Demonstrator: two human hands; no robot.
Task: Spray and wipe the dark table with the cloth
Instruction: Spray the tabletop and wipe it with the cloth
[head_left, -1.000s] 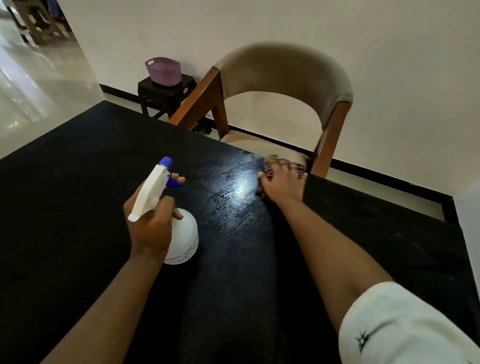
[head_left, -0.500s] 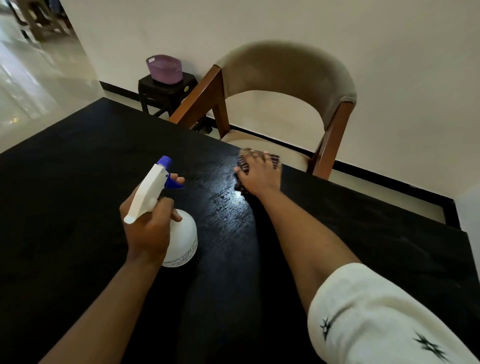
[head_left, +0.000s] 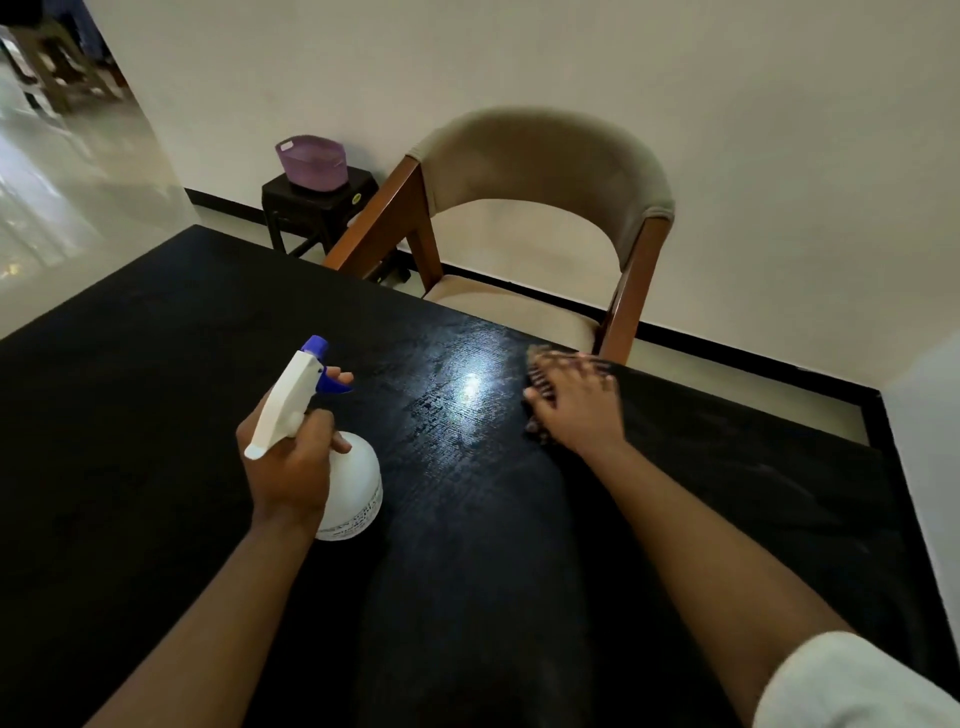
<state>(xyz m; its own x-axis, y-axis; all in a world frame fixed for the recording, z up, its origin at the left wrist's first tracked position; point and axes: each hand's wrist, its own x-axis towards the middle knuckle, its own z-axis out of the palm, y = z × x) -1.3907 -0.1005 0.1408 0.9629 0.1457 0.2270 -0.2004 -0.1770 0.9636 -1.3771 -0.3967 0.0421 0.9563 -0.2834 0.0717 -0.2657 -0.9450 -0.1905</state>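
I am mid-wipe, by my judgement somewhere in the middle of the job. My right hand (head_left: 574, 402) lies spread flat on the cloth (head_left: 540, 364), pressing it to the dark surface (head_left: 156, 415) near the far edge; the hand is blurred, and only a striped fringe of cloth shows beyond my fingertips. Just left of it a wet patch (head_left: 457, 410) gleams under the light, so that strip looks sprayed and partly worked. My left hand (head_left: 288, 462) is wrapped around the neck of the white spray bottle (head_left: 353, 483), one finger by the blue trigger, the nozzle aimed toward the far side; whether the base touches the surface I cannot tell. The broad left part, the near part and the right corner look matt and dry, so I reckon they are left to spray and wipe. Nothing else lies on the surface to block the cloth. Beyond the far edge a padded chair (head_left: 545, 171) stands close, and further back a purple basket (head_left: 311, 162) sits on a small dark stool (head_left: 322, 205) by the wall.
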